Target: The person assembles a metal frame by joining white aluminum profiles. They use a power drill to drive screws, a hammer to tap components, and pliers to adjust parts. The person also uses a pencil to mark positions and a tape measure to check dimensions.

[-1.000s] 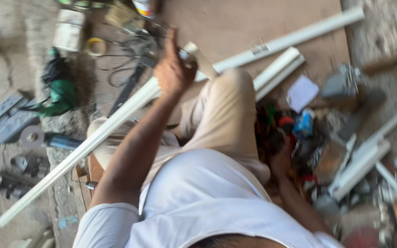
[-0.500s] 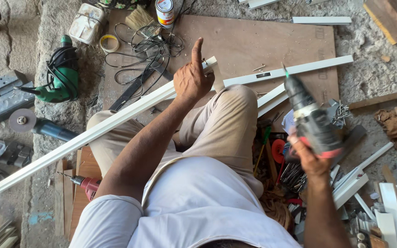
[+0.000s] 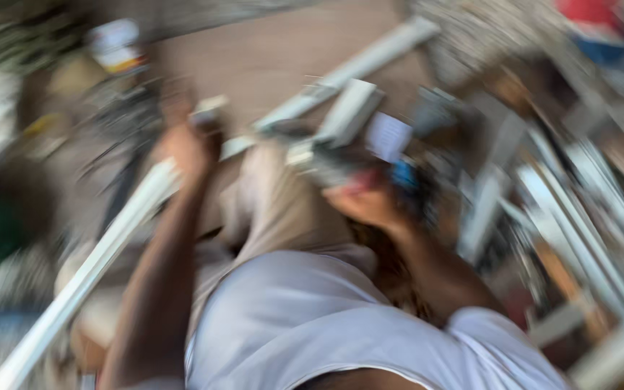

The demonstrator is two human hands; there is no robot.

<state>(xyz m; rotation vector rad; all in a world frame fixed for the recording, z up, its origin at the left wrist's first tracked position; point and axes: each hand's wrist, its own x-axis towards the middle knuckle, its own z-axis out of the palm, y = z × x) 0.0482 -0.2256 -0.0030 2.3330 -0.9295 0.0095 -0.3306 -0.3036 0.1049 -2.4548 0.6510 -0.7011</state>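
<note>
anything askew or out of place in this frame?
Too motion-blurred to judge damage. The long white plastic strip runs diagonally across the lap under the left hand; the right hand holds a blurred dark tool. White offcuts lie scattered at right.

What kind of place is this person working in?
Probably a rough building or workshop floor, though the picture is blurred. A long white strip lies under the left hand, more white strips are scattered at right, and a brown board lies on the ground.

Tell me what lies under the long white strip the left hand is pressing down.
The white strip crosses the person's bent knee under the left hand, with the brown board beyond. The picture is badly blurred, and the ground beneath the strip's lower end is unclear.
</note>
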